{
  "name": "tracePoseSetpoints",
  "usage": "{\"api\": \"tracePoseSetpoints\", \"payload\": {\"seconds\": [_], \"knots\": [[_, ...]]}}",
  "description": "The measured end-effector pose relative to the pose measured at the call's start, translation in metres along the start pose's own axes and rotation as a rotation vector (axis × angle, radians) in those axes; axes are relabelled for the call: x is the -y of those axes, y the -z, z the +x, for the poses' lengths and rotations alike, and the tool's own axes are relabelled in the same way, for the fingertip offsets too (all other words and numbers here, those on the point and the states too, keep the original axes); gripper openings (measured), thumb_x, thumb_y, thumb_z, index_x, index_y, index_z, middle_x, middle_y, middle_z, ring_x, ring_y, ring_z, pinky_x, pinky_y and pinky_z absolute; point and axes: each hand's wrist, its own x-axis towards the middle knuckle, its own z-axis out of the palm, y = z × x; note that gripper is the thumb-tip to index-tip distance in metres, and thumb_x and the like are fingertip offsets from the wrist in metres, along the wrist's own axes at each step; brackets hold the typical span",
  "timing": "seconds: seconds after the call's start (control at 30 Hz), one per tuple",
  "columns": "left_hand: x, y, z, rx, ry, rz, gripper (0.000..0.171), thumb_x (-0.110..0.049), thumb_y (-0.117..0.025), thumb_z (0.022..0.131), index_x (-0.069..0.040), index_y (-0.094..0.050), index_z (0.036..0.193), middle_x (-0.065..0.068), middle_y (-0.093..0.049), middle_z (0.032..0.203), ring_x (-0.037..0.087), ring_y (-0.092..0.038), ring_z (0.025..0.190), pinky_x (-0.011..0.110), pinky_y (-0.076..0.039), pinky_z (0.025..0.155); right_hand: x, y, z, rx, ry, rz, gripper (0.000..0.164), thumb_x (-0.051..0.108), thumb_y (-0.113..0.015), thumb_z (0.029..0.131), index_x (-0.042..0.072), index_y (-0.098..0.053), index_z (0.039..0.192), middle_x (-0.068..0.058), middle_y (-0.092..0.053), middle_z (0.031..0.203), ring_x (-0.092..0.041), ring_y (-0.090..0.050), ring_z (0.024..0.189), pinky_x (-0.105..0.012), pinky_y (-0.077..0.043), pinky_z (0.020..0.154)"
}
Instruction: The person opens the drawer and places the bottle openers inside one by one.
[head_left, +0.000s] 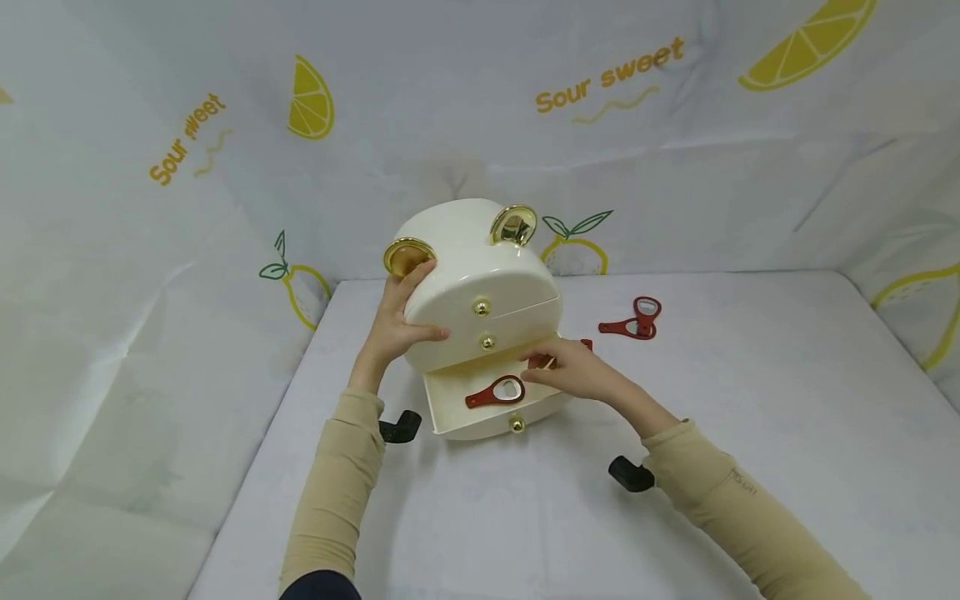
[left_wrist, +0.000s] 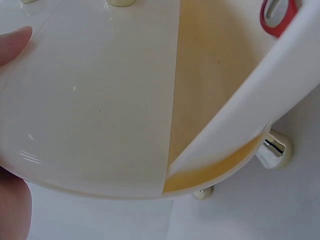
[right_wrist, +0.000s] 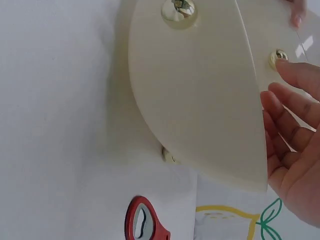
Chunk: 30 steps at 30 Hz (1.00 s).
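Observation:
A white drawer box (head_left: 472, 250) with gold ears and round gold knobs stands with its bottom drawer (head_left: 450, 421) pulled out. My left hand (head_left: 397, 321) grips the box's left side, thumb on the front face and fingers beside the left ear. Inside the drawer lies a red bottle opener (head_left: 482, 398). Over the drawer's right part is my right hand (head_left: 573, 368), fingers loosely bent, thumb apart from them in the right wrist view. Something red shows beneath those fingers in the head view; what it is stays partly hidden.
Two overlapping red bottle openers (head_left: 637, 327) lie on the white table to the right. A red end (head_left: 587, 343) pokes out behind my right hand. Black wrist fittings (head_left: 630, 474) hang by both forearms. A lemon-printed cloth (head_left: 450, 100) rises behind.

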Motion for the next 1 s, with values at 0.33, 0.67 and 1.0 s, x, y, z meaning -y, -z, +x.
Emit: {"api": "tracePoseSetpoints", "payload": {"seconds": [0.33, 0.67, 1.0], "knots": [[0.011, 0.000, 0.000, -0.015, -0.048, 0.009, 0.095, -0.002, -0.086, 0.055, -0.021, -0.044, 0.138, 0.016, -0.030, 0.138, 0.030, -0.040, 0.113, 0.046, -0.040, 0.090, -0.046, 0.025, -0.010, -0.235, -0.023, 0.108, 0.030, 0.025, -0.064, 0.088, 0.008, -0.065, 0.113, -0.007, -0.062, 0.098, -0.014, -0.052, 0.086, -0.025, -0.045, 0.074], [0.011, 0.000, 0.001, -0.012, -0.058, 0.017, 0.096, -0.002, -0.085, 0.055, -0.020, -0.043, 0.138, 0.016, -0.030, 0.138, 0.030, -0.039, 0.113, 0.048, -0.041, 0.088, -0.105, 0.033, -0.010, -0.296, -0.018, 0.012, 0.031, 0.001, -0.055, 0.087, -0.001, -0.060, 0.118, -0.020, -0.060, 0.117, -0.030, -0.053, 0.100, -0.031, -0.045, 0.078], [0.006, 0.000, 0.001, 0.003, -0.006, 0.003, 0.097, 0.000, -0.085, 0.056, -0.019, -0.041, 0.140, 0.016, -0.029, 0.138, 0.029, -0.038, 0.115, 0.045, -0.038, 0.092, -0.135, 0.025, -0.005, -0.114, -0.012, -0.403, 0.039, 0.001, -0.047, 0.087, 0.008, -0.060, 0.124, -0.014, -0.058, 0.130, -0.043, -0.045, 0.116, -0.057, -0.035, 0.096]]}}
